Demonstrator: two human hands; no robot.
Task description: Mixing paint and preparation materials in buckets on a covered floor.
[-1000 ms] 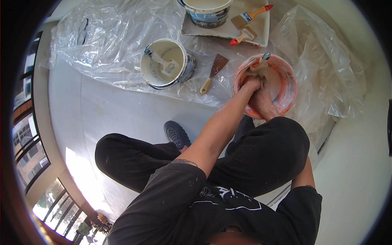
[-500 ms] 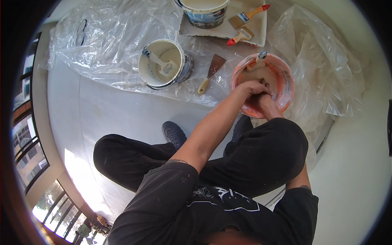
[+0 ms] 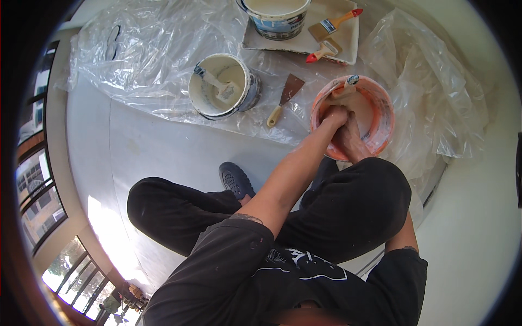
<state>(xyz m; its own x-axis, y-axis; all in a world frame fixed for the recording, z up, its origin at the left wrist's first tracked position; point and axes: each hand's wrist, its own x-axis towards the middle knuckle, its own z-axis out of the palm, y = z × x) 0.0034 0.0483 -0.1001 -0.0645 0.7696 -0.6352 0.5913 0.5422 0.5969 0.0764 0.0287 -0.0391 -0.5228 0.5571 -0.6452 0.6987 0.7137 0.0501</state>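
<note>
Both my hands are together inside an orange bucket [image 3: 390, 120] of cloudy, beige liquid. My left hand [image 3: 336, 115] is curled closed against my right hand [image 3: 352, 133], its fingertips mostly hidden. Stretched alongside it, the right hand lies with its fingers fairly straight and looks wet. No tool shows in either hand. A pale-handled brush [image 3: 352, 80] leans at the bucket's far wall, its lower end down inside. To the left, a scraper [image 3: 286, 98] with a rusty blade lies on the plastic sheet [image 3: 157, 81].
A white paint bucket [image 3: 247, 89] holding a brush [image 3: 225, 89] stands further left. Behind, a white tray [image 3: 350, 41] carries another paint bucket [image 3: 278, 24] and two red-tipped brushes [image 3: 329, 26]. A pale wall [image 3: 473, 228] rises at the right. My bent knees flank the near side.
My left hand has shifted from lying over the right hand to beside it, lower in the bucket. The right hand's fingers now show more. The whole view has shifted slightly.
</note>
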